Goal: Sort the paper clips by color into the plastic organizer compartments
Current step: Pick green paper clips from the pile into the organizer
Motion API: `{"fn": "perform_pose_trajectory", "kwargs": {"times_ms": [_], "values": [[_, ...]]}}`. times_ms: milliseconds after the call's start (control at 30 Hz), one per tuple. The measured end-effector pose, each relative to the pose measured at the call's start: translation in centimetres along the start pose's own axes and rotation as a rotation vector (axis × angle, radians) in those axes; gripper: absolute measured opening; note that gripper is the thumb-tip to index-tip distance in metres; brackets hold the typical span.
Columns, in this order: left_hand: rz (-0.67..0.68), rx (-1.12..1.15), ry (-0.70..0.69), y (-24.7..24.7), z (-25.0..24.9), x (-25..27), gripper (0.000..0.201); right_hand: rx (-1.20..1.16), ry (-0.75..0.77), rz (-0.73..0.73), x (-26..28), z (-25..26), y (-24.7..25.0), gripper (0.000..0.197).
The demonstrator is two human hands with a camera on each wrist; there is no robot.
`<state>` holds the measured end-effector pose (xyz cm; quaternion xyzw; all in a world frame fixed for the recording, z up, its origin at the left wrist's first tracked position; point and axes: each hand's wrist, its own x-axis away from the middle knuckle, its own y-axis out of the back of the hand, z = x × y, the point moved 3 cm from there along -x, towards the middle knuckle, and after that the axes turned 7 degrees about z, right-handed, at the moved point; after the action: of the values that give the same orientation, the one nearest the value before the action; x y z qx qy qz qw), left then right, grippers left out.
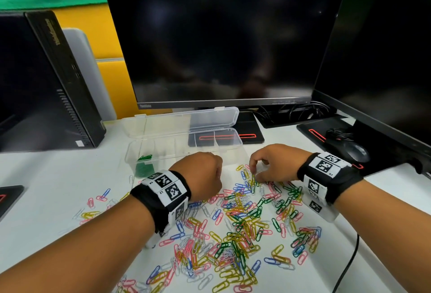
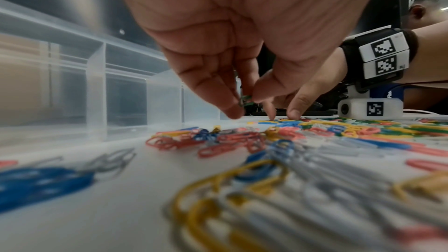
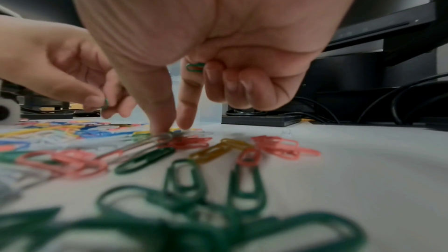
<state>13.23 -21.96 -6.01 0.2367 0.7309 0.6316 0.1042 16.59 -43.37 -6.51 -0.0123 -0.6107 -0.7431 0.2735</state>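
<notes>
green clips (image 3: 184,194) loose | right hand (image 3: 194,49) curled, holding green clip (image 3: 195,67)

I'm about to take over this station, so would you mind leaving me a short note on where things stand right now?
Left hand: pinches a green clip above the pile.
Right hand: holds a green clip under its curled fingers; thumb and forefinger reach down into the pile.
Organizer: open behind the hands; only green clips, in its leftmost compartment.
Done: some greens sorted.
Left: the mixed pile on the desk, remaining greens included; the other compartments look empty.
</notes>
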Motion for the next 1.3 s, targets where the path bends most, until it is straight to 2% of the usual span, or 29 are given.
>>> {"fn": "perform_pose_trajectory", "kwargs": {"times_ms": [100, 200, 233, 300, 400, 533, 667, 767, 967, 1033, 1200, 1300], "values": [[0.057, 0.051, -0.079, -0.1, -0.7, 0.3, 0.013, 0.015, 0.039, -0.009, 0.3, 0.3, 0.2, 0.023], [0.185, 0.031, -0.150, -0.7, -1.1, 0.3, 0.046, -0.014, 0.061, -0.011, 0.9, 0.9, 0.4, 0.027], [0.218, 0.009, -0.159, -0.9, -1.1, 0.2, 0.049, -0.021, 0.069, -0.006, 1.0, 1.0, 0.4, 0.025], [0.240, -0.008, -0.159, -1.0, -1.1, 0.1, 0.044, -0.008, 0.080, 0.003, 1.0, 1.2, 0.3, 0.018], [0.198, -0.016, -0.119, -0.8, -0.9, 0.0, 0.037, 0.027, 0.074, -0.007, 0.6, 1.2, 0.2, 0.005], [0.148, 0.000, -0.086, -1.0, -0.5, -0.3, 0.029, 0.035, 0.058, -0.036, 0.4, 0.9, 0.2, 0.004], [0.101, 0.015, -0.067, -1.1, -0.1, -0.6, 0.020, 0.007, 0.103, 0.025, 0.6, 1.2, 0.2, 0.015], [0.064, 0.039, -0.066, -1.0, 0.0, -0.4, 0.019, -0.010, 0.109, 0.030, 0.4, 1.2, 0.0, 0.013], [0.141, -0.021, -0.078, -1.1, -0.3, -0.1, 0.015, 0.014, 0.069, -0.051, 0.1, 0.6, 0.0, 0.008], [0.129, -0.035, -0.082, -1.0, -0.2, -0.2, 0.012, -0.009, 0.071, -0.045, 0.1, 0.5, 0.0, 0.001], [0.108, -0.044, -0.084, -1.3, -0.1, -0.3, 0.017, -0.010, 0.068, -0.003, 0.0, 0.6, -0.3, 0.005], [0.059, -0.005, -0.076, -1.2, -0.2, -0.3, 0.009, 0.021, 0.084, -0.002, -0.1, 0.6, -0.3, 0.005]]}}
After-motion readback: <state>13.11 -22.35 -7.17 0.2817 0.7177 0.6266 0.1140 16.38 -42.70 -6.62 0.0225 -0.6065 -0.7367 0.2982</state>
